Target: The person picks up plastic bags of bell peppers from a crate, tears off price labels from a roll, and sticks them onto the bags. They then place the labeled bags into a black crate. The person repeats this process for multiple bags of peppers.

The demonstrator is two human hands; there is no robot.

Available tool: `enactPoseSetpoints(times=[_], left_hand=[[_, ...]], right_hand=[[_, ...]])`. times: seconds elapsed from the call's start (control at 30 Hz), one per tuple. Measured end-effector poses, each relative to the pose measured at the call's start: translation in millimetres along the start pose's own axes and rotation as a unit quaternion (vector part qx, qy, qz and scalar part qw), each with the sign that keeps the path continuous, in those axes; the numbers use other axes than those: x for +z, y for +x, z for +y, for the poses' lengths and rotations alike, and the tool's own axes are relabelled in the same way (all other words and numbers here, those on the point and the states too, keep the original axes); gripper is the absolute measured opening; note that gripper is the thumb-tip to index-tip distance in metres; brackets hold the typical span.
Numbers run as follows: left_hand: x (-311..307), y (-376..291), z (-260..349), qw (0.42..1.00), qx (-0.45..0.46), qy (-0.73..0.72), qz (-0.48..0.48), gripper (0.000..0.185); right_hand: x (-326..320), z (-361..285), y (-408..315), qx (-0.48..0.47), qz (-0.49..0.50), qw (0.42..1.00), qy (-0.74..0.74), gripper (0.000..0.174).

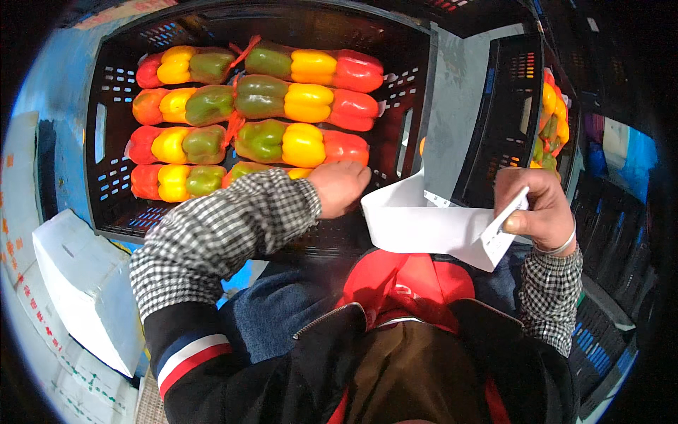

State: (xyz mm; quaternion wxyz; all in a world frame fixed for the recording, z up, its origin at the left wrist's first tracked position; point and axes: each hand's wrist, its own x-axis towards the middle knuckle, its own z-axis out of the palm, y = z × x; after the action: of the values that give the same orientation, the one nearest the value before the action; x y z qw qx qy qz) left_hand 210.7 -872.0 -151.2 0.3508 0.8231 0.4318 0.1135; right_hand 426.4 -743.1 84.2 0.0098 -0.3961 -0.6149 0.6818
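Observation:
A black plastic crate holds several net or film packs of bell peppers, each with a red, a yellow and a green pepper in line, some tied with red ends. My left hand reaches over the crate's near right corner and lies on the red end of a front pepper pack; its fingertips are partly hidden, so its hold cannot be told. Right of the crate, my right hand pinches a long looped strip of white paper labels, with print on its folded end.
A second black crate with pepper packs stands at the right. A white foam block lies at the left, beside white boxes bearing writing. Stacked dark crates stand at the far right.

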Motion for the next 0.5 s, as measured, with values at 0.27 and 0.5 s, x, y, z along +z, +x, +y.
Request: enactPoseSetpoints(times=[0.27, 0.5], left_hand=[[101, 35, -5, 0.901, -0.193, -0.387, 0.036, 0.022], [-27, -6, -2, 0.994, -0.054, -0.071, 0.068, 0.044]], right_hand=[[0, -14, 9, -0.037, -0.163, 0.985, 0.043, 0.019], [-6, -19, 21, -0.056, -0.205, 0.977, 0.022, 0.019]])
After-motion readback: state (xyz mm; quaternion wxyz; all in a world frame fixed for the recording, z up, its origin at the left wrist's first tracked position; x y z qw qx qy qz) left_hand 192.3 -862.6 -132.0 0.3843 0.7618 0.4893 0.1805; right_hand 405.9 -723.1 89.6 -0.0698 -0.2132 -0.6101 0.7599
